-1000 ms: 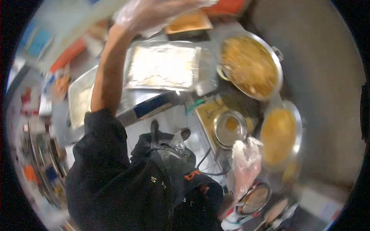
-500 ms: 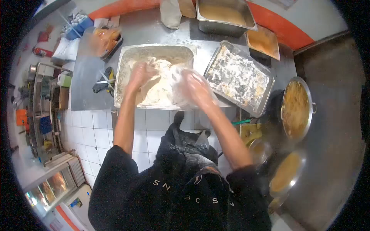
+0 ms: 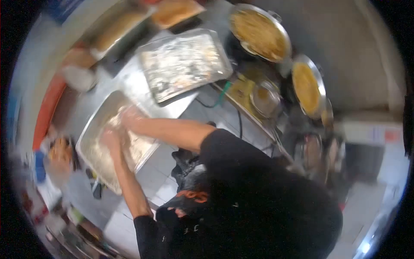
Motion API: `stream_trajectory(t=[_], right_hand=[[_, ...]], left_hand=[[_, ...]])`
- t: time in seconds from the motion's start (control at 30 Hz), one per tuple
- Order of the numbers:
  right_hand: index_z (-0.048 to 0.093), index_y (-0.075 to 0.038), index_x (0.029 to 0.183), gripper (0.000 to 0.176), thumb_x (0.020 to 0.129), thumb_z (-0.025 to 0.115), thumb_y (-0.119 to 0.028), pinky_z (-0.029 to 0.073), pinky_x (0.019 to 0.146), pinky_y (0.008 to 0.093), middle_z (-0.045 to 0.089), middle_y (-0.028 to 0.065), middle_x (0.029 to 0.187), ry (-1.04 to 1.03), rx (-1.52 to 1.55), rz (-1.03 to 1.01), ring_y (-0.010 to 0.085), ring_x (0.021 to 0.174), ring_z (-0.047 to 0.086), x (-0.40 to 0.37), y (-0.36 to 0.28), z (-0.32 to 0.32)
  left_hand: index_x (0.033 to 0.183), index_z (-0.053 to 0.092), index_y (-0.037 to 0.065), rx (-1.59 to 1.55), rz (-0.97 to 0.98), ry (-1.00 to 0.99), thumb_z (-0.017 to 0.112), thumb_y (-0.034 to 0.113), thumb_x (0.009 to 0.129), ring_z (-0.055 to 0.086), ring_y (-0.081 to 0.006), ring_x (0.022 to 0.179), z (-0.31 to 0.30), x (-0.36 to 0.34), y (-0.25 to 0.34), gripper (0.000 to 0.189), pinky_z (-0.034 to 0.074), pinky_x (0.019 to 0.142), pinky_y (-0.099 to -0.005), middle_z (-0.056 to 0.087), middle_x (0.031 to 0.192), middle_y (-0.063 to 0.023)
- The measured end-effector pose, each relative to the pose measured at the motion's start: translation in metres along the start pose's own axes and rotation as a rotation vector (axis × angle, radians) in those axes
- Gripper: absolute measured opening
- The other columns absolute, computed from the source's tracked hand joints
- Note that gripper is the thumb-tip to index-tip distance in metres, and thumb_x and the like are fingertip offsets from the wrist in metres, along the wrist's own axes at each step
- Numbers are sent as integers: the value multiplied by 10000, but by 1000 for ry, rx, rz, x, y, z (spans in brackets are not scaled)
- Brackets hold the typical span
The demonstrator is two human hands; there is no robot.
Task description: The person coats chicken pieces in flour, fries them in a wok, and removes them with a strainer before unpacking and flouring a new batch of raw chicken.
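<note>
A deep rectangular metal pan (image 3: 95, 113) stands on the counter with white flour (image 3: 139, 147) in it. Inside the pan, my left hand (image 3: 111, 138) reaches down into the flour, fingers smeared by motion. Close beside it, my right hand (image 3: 134, 119) is also in the flour, dusted white. Blur and flour hide the fingers of both hands, so I cannot make out whether they grip anything. A shallow metal tray (image 3: 196, 87), its surface patchy with flour, lies right of the pan.
Two round pans, a larger one (image 3: 285, 42) and a smaller one (image 3: 319, 82), hold golden-brown contents at the right. A deep metal container (image 3: 129, 42) stands at the back. A dark-handled tool (image 3: 97, 190) lies near the pan's left corner. White floor tiles (image 3: 151, 179) show below.
The whole view has turned and shifted, so the pan now appears lower left. My right hand has come closer to my left inside the pan; the whitish blur around it is gone.
</note>
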State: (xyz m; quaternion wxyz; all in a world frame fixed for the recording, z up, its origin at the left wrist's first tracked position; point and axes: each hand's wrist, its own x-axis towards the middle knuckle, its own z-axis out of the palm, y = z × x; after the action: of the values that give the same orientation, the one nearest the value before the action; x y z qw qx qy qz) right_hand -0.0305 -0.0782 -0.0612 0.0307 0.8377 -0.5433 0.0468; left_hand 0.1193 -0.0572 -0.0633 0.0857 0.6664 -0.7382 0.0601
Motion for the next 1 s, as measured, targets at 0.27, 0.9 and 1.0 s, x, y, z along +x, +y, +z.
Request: stream_trajectory(t=[0.27, 0.9, 1.0], right_hand=[[671, 30, 898, 260, 861, 557, -200, 502, 637, 482, 673, 166, 816, 674, 377, -291, 313, 708, 647, -27, 42, -31], [638, -39, 1039, 421, 874, 585, -423, 473, 894, 464, 648, 208, 1055, 388, -13, 1407, 376, 1012, 617, -501, 472, -298], [639, -65, 1058, 405, 874, 581, -421, 474, 895, 468, 648, 196, 1097, 251, 34, 1672, 368, 1051, 613, -606, 578, -253]], left_hand=[[1058, 618, -1, -632, -193, -273, 637, 279, 860, 637, -324, 849, -32, -8, 13, 344, 510, 771, -387, 655, 973, -183], [1364, 449, -43, -1475, -7, -183, 597, 163, 926, 599, -285, 1053, -197, 57, 172, 507, 531, 882, -334, 540, 1218, -201], [1374, 425, -47, -1474, 95, -293, 566, 106, 930, 541, -306, 1158, -226, 65, 313, 490, 485, 968, -381, 499, 1303, -202]])
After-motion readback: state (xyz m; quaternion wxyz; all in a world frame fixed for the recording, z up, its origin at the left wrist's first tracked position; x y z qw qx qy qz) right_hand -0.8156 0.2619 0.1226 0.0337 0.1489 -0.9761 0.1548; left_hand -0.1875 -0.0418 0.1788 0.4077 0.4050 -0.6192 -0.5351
